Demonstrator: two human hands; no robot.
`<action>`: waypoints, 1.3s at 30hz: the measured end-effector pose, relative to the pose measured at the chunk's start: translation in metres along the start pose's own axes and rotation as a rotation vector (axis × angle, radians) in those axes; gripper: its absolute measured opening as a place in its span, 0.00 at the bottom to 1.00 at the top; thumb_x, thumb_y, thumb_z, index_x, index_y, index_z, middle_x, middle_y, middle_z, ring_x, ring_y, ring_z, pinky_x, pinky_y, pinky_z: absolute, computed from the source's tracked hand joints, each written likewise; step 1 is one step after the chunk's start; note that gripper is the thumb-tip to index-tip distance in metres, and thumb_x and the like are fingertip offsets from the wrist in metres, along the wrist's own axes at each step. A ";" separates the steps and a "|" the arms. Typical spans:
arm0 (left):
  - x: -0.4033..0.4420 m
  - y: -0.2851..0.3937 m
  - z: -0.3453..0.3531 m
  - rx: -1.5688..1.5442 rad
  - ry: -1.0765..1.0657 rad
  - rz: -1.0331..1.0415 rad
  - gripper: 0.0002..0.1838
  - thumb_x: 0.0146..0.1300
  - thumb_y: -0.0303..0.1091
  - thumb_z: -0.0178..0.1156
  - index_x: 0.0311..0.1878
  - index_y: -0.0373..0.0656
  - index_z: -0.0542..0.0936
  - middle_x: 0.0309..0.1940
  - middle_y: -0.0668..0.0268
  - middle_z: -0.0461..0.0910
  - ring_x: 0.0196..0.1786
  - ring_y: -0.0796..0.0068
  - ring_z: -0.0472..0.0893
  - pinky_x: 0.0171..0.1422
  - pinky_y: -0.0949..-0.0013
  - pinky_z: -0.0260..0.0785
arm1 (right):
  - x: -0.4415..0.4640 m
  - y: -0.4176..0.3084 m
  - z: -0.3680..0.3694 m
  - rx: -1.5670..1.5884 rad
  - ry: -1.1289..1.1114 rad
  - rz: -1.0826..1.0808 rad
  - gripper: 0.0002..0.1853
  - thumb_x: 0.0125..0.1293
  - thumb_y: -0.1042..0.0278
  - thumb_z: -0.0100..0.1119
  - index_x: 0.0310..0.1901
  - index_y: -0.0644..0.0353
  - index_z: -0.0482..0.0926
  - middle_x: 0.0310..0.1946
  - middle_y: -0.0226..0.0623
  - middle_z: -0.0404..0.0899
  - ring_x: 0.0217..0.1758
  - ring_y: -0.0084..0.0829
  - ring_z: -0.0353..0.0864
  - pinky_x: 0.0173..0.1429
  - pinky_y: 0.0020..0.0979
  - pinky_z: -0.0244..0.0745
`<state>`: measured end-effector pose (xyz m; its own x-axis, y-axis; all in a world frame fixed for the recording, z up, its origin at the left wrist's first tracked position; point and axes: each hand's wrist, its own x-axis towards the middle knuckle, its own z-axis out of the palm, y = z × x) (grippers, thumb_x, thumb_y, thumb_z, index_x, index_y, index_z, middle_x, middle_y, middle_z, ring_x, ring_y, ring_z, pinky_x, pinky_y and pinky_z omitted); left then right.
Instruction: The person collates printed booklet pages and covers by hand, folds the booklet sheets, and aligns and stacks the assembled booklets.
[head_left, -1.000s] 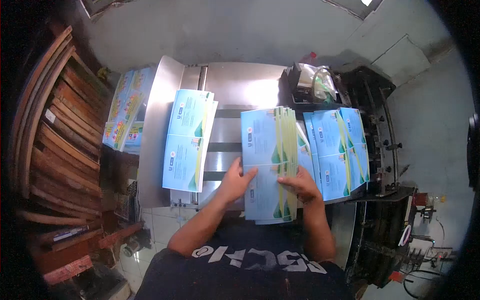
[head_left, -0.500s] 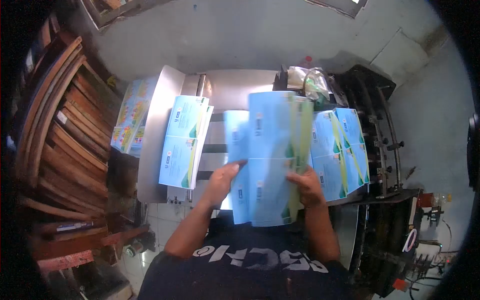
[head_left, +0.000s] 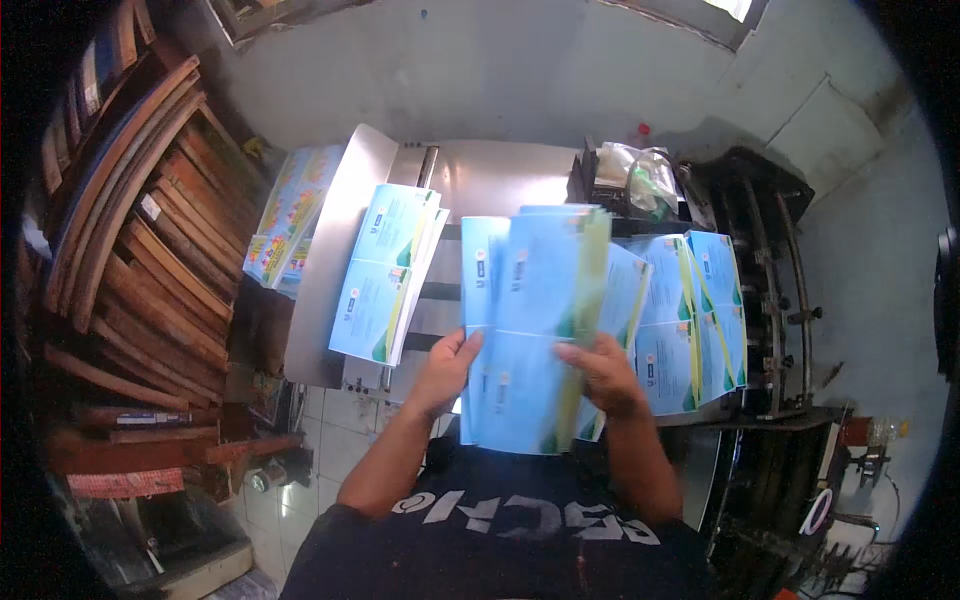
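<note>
Both hands hold long light-blue printed sheets (head_left: 535,310) with a green strip, upright in front of my chest. My left hand (head_left: 447,372) grips the left edge, its thumb on the front sheet of a part (head_left: 479,270) showing at the left. My right hand (head_left: 603,372) pinches the right side, thumb in front and fingers hidden behind. The right edge is smeared by motion. Right behind my right hand, more blue sheets (head_left: 665,330) lie fanned out on the metal table. To the left, a stack of the same sheets (head_left: 378,275) lies slightly spread.
A raised metal side plate (head_left: 325,260) borders the metal table (head_left: 490,170) on the left, with colourful printed bundles (head_left: 295,215) beyond it. Wooden frames (head_left: 150,240) lean at far left. Dark machinery with rails (head_left: 770,290) stands right; a plastic bag (head_left: 645,180) lies at the back.
The held sheets have come closer together, and their top edge is lower. My right hand has moved slightly left against the table. The whole view has shifted a little.
</note>
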<state>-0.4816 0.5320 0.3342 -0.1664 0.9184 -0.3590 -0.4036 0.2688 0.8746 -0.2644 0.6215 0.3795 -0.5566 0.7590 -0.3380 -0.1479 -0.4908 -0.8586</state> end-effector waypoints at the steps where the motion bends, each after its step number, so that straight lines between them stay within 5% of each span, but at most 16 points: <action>1: -0.002 -0.002 0.003 -0.263 -0.027 -0.026 0.17 0.73 0.38 0.54 0.54 0.35 0.78 0.42 0.67 0.82 0.41 0.80 0.79 0.48 0.73 0.73 | 0.006 0.007 0.013 -0.047 -0.026 -0.001 0.11 0.64 0.65 0.65 0.41 0.64 0.81 0.34 0.33 0.82 0.37 0.26 0.81 0.40 0.28 0.77; 5: -0.009 0.002 -0.012 0.064 0.065 0.001 0.16 0.71 0.35 0.57 0.56 0.34 0.76 0.43 0.65 0.82 0.40 0.79 0.80 0.46 0.73 0.73 | 0.016 0.028 0.027 0.022 0.039 0.075 0.11 0.63 0.63 0.65 0.41 0.63 0.81 0.33 0.32 0.81 0.35 0.26 0.80 0.40 0.28 0.76; 9: -0.007 0.004 -0.040 -0.036 0.218 0.052 0.13 0.70 0.33 0.57 0.53 0.35 0.76 0.42 0.64 0.82 0.39 0.80 0.80 0.44 0.73 0.74 | 0.011 0.010 -0.016 0.026 0.251 -0.058 0.10 0.64 0.64 0.65 0.41 0.61 0.81 0.31 0.32 0.81 0.32 0.26 0.80 0.38 0.29 0.79; 12: -0.006 -0.005 -0.046 0.096 0.198 0.025 0.13 0.71 0.33 0.56 0.52 0.35 0.76 0.41 0.65 0.82 0.39 0.81 0.79 0.45 0.74 0.73 | 0.003 -0.006 -0.028 0.134 0.146 -0.079 0.12 0.65 0.63 0.63 0.43 0.62 0.80 0.32 0.33 0.80 0.32 0.26 0.80 0.37 0.29 0.79; 15: -0.002 -0.009 -0.028 0.098 0.133 -0.004 0.13 0.71 0.34 0.56 0.52 0.35 0.77 0.41 0.65 0.81 0.39 0.82 0.78 0.45 0.75 0.72 | 0.014 0.014 -0.018 0.038 -0.038 0.123 0.12 0.64 0.65 0.63 0.44 0.65 0.79 0.37 0.37 0.82 0.34 0.27 0.81 0.39 0.30 0.79; 21: -0.002 -0.011 -0.026 0.110 0.113 0.019 0.16 0.65 0.34 0.64 0.51 0.35 0.78 0.38 0.66 0.82 0.38 0.80 0.78 0.45 0.73 0.72 | 0.019 0.024 0.026 -0.101 0.089 0.053 0.13 0.65 0.62 0.64 0.41 0.65 0.80 0.33 0.32 0.81 0.32 0.24 0.79 0.40 0.27 0.76; 23: -0.004 -0.007 -0.034 0.075 0.128 0.050 0.15 0.66 0.33 0.62 0.51 0.34 0.78 0.38 0.66 0.82 0.38 0.80 0.78 0.44 0.72 0.73 | 0.009 0.011 -0.002 -0.375 0.150 0.106 0.13 0.65 0.62 0.64 0.42 0.65 0.81 0.33 0.32 0.82 0.33 0.24 0.80 0.42 0.28 0.77; 26: -0.002 -0.012 -0.051 0.020 0.104 -0.030 0.12 0.68 0.33 0.59 0.49 0.35 0.77 0.36 0.66 0.82 0.35 0.79 0.80 0.39 0.73 0.75 | -0.006 -0.018 -0.011 0.043 0.254 -0.083 0.11 0.67 0.64 0.61 0.39 0.64 0.80 0.27 0.30 0.80 0.27 0.22 0.78 0.30 0.25 0.74; 29: 0.001 -0.019 -0.045 0.012 0.106 -0.044 0.12 0.68 0.34 0.59 0.49 0.36 0.77 0.36 0.66 0.82 0.34 0.79 0.81 0.39 0.73 0.75 | 0.001 -0.012 -0.006 -0.029 0.149 -0.023 0.10 0.66 0.64 0.61 0.39 0.64 0.79 0.29 0.31 0.80 0.26 0.23 0.78 0.27 0.25 0.72; 31: -0.001 -0.010 -0.038 -0.018 0.063 -0.087 0.13 0.68 0.34 0.60 0.50 0.35 0.77 0.36 0.66 0.82 0.35 0.79 0.81 0.39 0.73 0.75 | 0.012 0.004 0.002 -0.304 -0.022 0.092 0.13 0.64 0.62 0.63 0.41 0.65 0.79 0.34 0.35 0.81 0.35 0.27 0.81 0.39 0.29 0.77; 32: -0.001 -0.006 -0.035 -0.053 0.031 -0.124 0.13 0.68 0.33 0.60 0.50 0.35 0.77 0.37 0.66 0.82 0.36 0.78 0.81 0.39 0.73 0.75 | 0.022 0.024 0.014 -0.157 -0.021 0.125 0.15 0.64 0.62 0.63 0.43 0.67 0.80 0.35 0.36 0.82 0.38 0.28 0.80 0.45 0.32 0.76; 36: 0.001 -0.012 -0.035 0.037 0.040 -0.001 0.14 0.67 0.33 0.61 0.51 0.35 0.77 0.38 0.65 0.82 0.36 0.78 0.82 0.40 0.73 0.76 | 0.020 0.032 0.034 -0.259 0.071 0.067 0.15 0.64 0.60 0.64 0.41 0.67 0.81 0.36 0.38 0.83 0.37 0.29 0.80 0.46 0.34 0.76; 38: 0.001 -0.011 -0.048 -0.020 0.056 -0.062 0.14 0.67 0.32 0.62 0.51 0.35 0.76 0.40 0.63 0.82 0.38 0.78 0.82 0.41 0.72 0.76 | 0.001 0.000 0.008 -0.635 0.235 -0.025 0.15 0.65 0.60 0.63 0.40 0.67 0.81 0.35 0.39 0.83 0.36 0.29 0.81 0.44 0.31 0.77; 39: 0.002 -0.015 -0.053 -0.026 0.057 -0.064 0.14 0.67 0.32 0.62 0.51 0.35 0.76 0.40 0.63 0.82 0.38 0.78 0.82 0.41 0.72 0.76 | 0.004 0.007 -0.017 -0.146 0.261 -0.028 0.14 0.66 0.59 0.62 0.39 0.65 0.80 0.34 0.40 0.83 0.36 0.28 0.83 0.41 0.28 0.78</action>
<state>-0.5235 0.5148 0.3028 -0.1902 0.8811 -0.4330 -0.4381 0.3186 0.8406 -0.2538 0.6287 0.3654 -0.3220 0.8648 -0.3852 -0.0306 -0.4162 -0.9088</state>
